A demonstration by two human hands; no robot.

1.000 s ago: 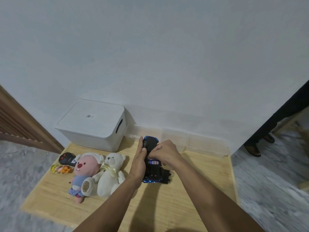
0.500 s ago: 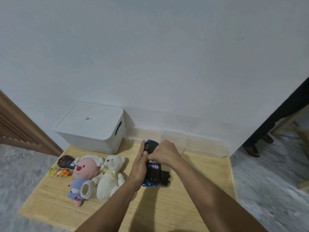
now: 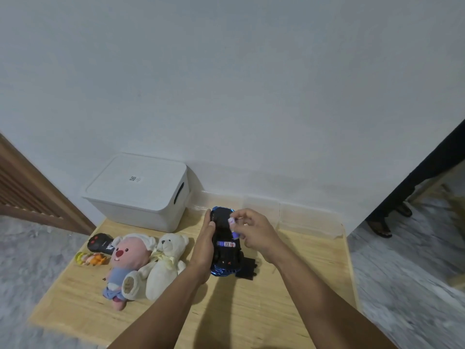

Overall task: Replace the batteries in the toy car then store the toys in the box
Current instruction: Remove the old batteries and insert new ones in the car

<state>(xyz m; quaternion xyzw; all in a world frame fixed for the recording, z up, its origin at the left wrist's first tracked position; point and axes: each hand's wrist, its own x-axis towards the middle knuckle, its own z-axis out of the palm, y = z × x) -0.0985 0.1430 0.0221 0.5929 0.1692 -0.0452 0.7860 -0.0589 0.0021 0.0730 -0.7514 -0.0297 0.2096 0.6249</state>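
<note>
The toy car [image 3: 225, 244] lies belly-up near the middle of the wooden surface [image 3: 289, 306], its nose pointing toward twelve o'clock and the wall. The left hand [image 3: 204, 244] braces it from nine o'clock, palm flat against its side, fingers straight and pressed together. At about two o'clock from the car, the right hand [image 3: 254, 231] has its fingers pinching a small battery [image 3: 233, 226] over the open underside. A second battery [image 3: 226, 244] sits in the bay. Whether the pinched one is going in or coming out cannot be told from this view.

A black piece, probably the battery cover [image 3: 247, 269], lies on the surface just beside the car at four o'clock. By my reading, the battery swap is under way and unfinished: the cover is off and none of the toys are stored.

At nine o'clock from the car lie a white teddy bear [image 3: 166, 265], a pink plush [image 3: 127, 263], a small orange-and-yellow toy [image 3: 91, 258] and a black remote control [image 3: 100, 244]. The white box [image 3: 141, 191] stands at eleven o'clock, lid on, so it needs opening first.

The batteries carry printing, too small to read. The box lid bears a small square code label with unreadable marks; the remote has red buttons and illegible white lettering.
</note>
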